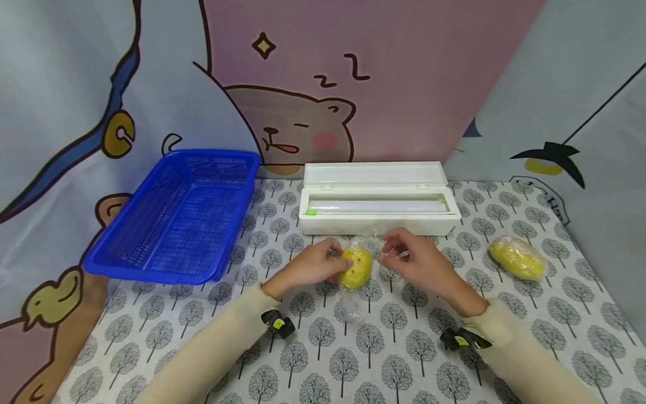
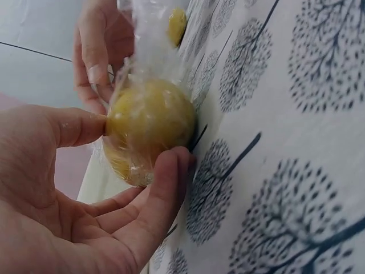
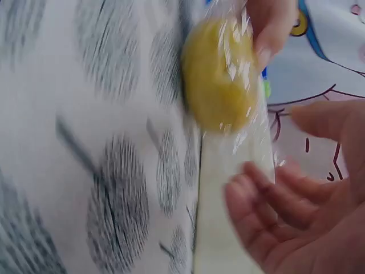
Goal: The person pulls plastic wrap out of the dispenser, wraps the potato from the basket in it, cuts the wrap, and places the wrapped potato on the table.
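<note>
In the head view a round yellow fruit or vegetable [image 1: 357, 268] with small dark spots is wrapped in clear cling film. My left hand [image 1: 314, 261] grips it from the left, the thumb on one side and the fingers curled under the other in the left wrist view. Loose cling film [image 1: 351, 310] sticks out below it, and more trails towards my right hand [image 1: 415, 262]. That hand hovers just right of the bundle, blurred in the right wrist view, with thumb and fingers apart. Whether its fingertips touch the film is hard to tell.
A white cling film box [image 1: 381, 225] with its lid raised stands behind my hands, a roll inside and a green slider on its edge. A blue basket [image 1: 151, 276] stands on the left. Another film-wrapped yellow piece [image 1: 517, 258] lies on the tree-patterned cloth at right.
</note>
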A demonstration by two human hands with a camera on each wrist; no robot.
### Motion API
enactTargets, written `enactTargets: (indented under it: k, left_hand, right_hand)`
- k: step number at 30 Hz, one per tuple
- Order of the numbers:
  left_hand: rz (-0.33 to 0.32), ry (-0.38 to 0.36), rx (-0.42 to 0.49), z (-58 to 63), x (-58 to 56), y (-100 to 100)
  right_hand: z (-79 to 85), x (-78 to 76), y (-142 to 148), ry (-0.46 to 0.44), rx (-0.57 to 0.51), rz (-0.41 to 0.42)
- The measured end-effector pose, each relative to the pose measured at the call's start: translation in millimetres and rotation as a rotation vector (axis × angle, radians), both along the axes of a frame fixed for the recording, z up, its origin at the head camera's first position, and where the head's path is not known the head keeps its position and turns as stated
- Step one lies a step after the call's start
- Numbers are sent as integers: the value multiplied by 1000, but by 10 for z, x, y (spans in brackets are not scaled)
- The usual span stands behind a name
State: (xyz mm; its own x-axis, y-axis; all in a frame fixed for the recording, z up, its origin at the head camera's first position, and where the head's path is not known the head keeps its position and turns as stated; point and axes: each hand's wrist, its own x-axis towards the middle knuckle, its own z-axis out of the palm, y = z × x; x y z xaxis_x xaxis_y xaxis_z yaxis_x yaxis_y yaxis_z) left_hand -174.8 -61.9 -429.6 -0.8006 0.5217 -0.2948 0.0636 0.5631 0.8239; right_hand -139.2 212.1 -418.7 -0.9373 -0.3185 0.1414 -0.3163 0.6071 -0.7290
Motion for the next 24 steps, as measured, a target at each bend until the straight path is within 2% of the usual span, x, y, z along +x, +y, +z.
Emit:
enactTargets:
  k: [3,7,10,14,17,20,24]
  left_hand:
    - [23,-24,21,-19,29,17]
    - [38,-48,53,-35,57,16]
    - [38,-65,67,-43,73,-1]
    - [24,-30,35,-34,99,-27]
    - [2,96,-38,-26,124,-43]
    - [-16,272,-86,-23,149,-57]
    - [-73,506,-40,-6,170,-75]
  right_hand:
    - [6,65,-24,-104,22,17]
    - [-5,122,-55,-159,31,77]
    - [-17,158,-88,-143,77,143]
    - [-52,214,-161,-42,190,209]
    - [-74,246,-216,42,244,246]
    - [-89,258,-242,112,272,271]
    - [-101,235,-250,172,298,273]
